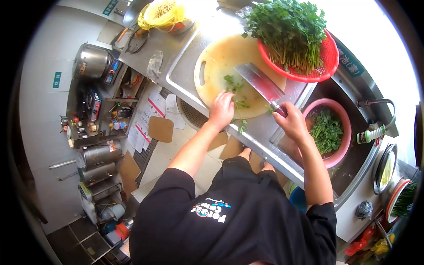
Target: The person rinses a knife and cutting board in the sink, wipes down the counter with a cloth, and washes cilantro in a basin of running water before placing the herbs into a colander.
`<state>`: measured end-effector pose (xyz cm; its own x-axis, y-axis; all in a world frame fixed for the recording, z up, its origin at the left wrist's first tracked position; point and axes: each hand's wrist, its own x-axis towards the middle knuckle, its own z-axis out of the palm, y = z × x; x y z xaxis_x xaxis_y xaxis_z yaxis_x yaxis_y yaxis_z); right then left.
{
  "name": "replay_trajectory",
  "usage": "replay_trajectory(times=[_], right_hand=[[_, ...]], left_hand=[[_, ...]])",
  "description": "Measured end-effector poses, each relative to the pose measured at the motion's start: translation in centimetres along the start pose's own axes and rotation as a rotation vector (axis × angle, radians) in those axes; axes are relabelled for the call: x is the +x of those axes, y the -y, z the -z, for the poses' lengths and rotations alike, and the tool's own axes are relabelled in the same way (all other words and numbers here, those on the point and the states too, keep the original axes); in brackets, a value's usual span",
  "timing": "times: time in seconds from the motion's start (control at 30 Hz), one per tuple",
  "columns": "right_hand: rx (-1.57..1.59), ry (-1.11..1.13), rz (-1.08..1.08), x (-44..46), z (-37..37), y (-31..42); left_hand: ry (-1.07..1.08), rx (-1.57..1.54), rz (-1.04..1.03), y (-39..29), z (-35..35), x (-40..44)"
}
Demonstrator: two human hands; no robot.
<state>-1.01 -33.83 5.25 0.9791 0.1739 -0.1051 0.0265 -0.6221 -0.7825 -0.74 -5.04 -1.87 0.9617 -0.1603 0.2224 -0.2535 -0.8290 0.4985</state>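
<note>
My right hand [292,121] is closed around the dark handle of a cleaver [259,81]. Its broad blade lies over the round, pale yellow cutting board [216,55], pointing up and left. At the board's near edge is my left hand [221,110], its fingers bent and close together. Leafy green sprigs [241,104], like coriander or celery leaf, lie right beside those fingertips; whether the fingers pinch any is hidden. More bits [230,82] are scattered on the board, and a sprig [242,126] is on the counter's front rim.
Beyond the board, a red colander [330,62] is heaped with leafy greens. To the right, a pink basin [346,128] of greens stands in the sink [353,176] near the faucet [380,102]. A yellow-bagged container [165,15] is at the back left.
</note>
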Motion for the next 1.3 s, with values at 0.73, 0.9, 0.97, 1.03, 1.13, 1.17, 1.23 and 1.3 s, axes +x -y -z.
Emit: replay_trajectory(times=[0.73, 0.9, 0.97, 1.03, 1.13, 1.17, 1.23, 1.3], right_hand=[[0.647, 0.049, -0.393, -11.3, 5.7, -2.1], [0.650, 0.013, -0.380, -12.4, 5.3, -3.3], [0.659, 0.006, -0.382, -12.7, 5.4, -3.2], [0.700, -0.016, -0.431, -12.7, 5.7, -2.8], [0.702, -0.026, -0.405, -13.2, 5.9, -3.3], [0.706, -0.030, -0.412, -13.5, 5.9, -3.5], [0.716, -0.036, -0.394, -13.8, 5.9, -3.8], [0.738, -0.031, -0.414, -13.9, 6.1, -3.8]], left_hand=[[0.379, -0.072, -0.414, 0.6, 2.3, -0.9], [0.284, -0.153, -0.267, 0.8, 2.4, 1.0], [0.169, -0.148, 0.039, 0.6, 1.7, 2.2], [0.159, -0.217, 0.109, -0.2, 1.2, 2.7], [0.098, -0.098, -0.102, -2.8, 2.5, 2.4], [0.128, -0.001, -0.232, -4.4, 3.7, 2.0], [0.157, 0.100, -0.366, -5.6, 3.9, 0.3], [0.359, 0.091, -0.462, -4.9, 1.9, -2.3]])
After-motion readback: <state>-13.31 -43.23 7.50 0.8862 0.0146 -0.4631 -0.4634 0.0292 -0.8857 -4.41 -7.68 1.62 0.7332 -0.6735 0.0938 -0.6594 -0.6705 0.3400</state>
